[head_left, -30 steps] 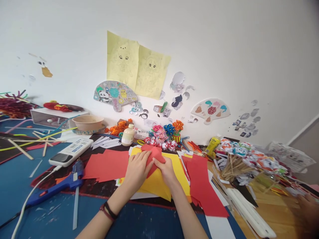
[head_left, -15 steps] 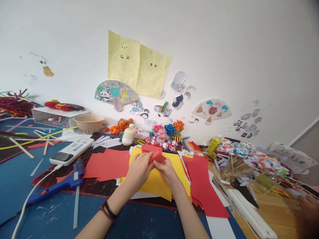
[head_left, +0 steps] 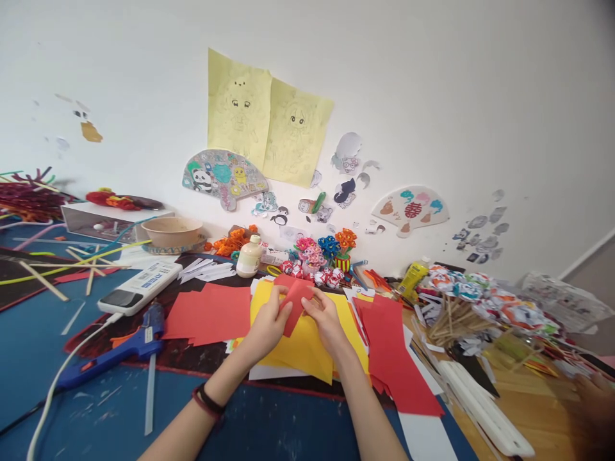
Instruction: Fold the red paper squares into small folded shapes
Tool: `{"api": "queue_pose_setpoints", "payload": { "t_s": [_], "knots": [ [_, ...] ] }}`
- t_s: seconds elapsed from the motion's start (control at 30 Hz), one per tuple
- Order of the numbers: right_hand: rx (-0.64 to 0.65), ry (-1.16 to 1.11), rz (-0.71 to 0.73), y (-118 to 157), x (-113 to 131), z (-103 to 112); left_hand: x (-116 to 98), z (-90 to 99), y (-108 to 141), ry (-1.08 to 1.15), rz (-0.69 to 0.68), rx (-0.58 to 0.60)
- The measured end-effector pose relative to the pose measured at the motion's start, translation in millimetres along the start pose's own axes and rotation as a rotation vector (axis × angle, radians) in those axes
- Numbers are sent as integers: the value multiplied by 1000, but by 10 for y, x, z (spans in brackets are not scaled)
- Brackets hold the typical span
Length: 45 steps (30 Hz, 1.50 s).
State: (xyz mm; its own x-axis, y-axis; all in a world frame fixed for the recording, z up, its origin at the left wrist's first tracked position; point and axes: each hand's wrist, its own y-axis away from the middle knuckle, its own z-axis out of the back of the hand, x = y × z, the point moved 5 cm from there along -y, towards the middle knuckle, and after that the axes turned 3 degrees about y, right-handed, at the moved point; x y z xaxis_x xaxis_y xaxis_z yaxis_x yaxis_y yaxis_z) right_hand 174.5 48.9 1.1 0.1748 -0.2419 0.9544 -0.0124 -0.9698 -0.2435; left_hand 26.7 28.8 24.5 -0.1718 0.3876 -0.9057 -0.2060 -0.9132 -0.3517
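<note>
A folded piece of red paper [head_left: 294, 306] is held up between my two hands, over sheets of yellow paper [head_left: 300, 352]. My left hand [head_left: 269, 323] pinches its left side between thumb and fingers. On the right side, my right hand [head_left: 324, 314] grips the paper's edge with thumb and fingertips. Red sheets [head_left: 211, 312] lie to the left of the yellow ones, and more red sheets [head_left: 391, 352] lie to the right.
A blue glue gun [head_left: 115, 355] and a white power strip [head_left: 141, 288] with a cable lie left. Behind the paper stand a glue bottle [head_left: 248, 256] and small craft flowers [head_left: 329, 250]. At right are stick-stemmed paper flowers [head_left: 456, 314] and another person's hand [head_left: 596, 397].
The red paper has turned more upright, its face now towards me. My left thumb has moved onto its front, and my right hand has shifted slightly up.
</note>
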Motion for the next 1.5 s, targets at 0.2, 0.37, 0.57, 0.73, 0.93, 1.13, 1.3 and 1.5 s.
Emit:
{"api": "queue_pose_setpoints", "payload": {
  "t_s": [0.2, 0.37, 0.57, 0.73, 0.93, 1.13, 1.3, 1.5],
  "knots": [
    [48, 34, 0, 28, 31, -85, 92, -33, -25, 161, 45, 33],
    [50, 145, 5, 34, 52, -56, 46, 24, -21, -118, 1, -21],
    [90, 184, -1, 39, 56, -75, -32, 163, -20, -225, -66, -172],
    [103, 150, -30, 52, 56, -124, 81, 239, -43, -195, -35, -215],
    [87, 145, -38, 45, 43, -136, 211, 274, -68, -103, 54, -249],
    [124, 163, -24, 63, 94, -146, 176, 246, -73, 34, 71, -211],
    [180, 198, 10, 113, 174, -172, 114, 256, -63, 34, 27, -223],
    [243, 144, -65, 140, 159, -188, 32, 235, -42, -80, 18, -215]
  ]
}}
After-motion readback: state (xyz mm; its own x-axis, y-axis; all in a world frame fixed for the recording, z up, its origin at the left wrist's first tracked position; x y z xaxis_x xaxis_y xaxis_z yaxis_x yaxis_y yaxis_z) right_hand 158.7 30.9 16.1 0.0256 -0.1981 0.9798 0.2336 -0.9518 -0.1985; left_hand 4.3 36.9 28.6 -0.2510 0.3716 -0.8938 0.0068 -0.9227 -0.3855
